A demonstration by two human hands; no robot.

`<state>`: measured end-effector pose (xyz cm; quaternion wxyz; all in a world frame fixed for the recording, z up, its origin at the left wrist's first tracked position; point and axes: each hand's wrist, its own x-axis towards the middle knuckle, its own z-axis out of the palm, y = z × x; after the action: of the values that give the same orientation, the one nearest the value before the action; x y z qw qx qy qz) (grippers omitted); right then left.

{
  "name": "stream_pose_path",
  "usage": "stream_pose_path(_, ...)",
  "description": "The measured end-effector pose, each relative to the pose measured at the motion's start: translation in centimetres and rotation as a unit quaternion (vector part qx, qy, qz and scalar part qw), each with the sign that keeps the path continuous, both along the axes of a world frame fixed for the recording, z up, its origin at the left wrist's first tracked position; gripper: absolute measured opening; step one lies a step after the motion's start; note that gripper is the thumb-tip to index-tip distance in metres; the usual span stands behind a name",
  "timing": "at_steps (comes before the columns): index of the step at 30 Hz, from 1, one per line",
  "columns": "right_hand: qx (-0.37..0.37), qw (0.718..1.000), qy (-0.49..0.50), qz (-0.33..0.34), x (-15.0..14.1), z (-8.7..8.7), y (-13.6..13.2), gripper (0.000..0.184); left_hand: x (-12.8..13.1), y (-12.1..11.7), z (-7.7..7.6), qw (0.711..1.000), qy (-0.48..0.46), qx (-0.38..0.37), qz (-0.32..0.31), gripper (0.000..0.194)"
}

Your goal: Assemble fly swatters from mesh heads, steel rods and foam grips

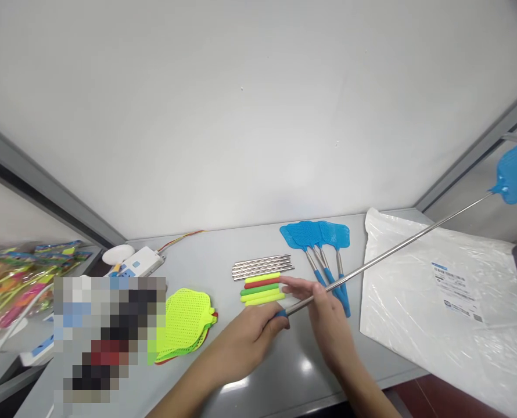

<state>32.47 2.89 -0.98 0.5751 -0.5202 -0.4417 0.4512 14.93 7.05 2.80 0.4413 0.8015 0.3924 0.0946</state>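
Swatter [387, 253] slants from lower centre to right edge of frame, left hand [258, 334] gripping its handle, right hand [330, 316] loosely pinching its rod, which sideways pressure could bend.

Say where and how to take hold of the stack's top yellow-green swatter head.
The yellow-green swatter head is likely best pinched at its narrow neck, from the person's right: that stub points rightward, while the broad mesh lies flat, offering little edge.

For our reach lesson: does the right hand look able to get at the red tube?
Probably yes: nothing covers the red tube, and the right hand is near its end, though touching the metal rod.
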Motion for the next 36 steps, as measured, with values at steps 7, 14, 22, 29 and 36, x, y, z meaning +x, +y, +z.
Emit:
stream_pose_path(7,0.038,0.971,0.199,-0.129,8.0,1.9,1.5,0.046,-0.4,0.1,-0.8,0.999,0.035,0.022,0.004,0.041)
stream_pose_path(14,0.107,0.916,0.252,-0.293,11.7,4.1,3.1,0.04,-0.4,0.3,-0.8,0.999,0.029,0.021,0.003,0.04)
stream_pose_path(22,0.018,0.977,0.207,-0.04,0.4,0.4,1.0,0.044,-0.7,0.3,-0.4,0.999,0.026,0.021,0.027,0.04)
stream_pose_path(29,-0.005,0.96,0.267,-0.081,6.1,0.2,1.1,0.054,-1.3,0.8,0.0,0.998,0.052,-0.004,0.022,0.042)
stream_pose_path(36,0.087,0.891,0.366,-0.253,12.1,1.8,2.6,0.02,-1.6,1.2,0.4,0.998,0.042,-0.035,0.037,0.04)
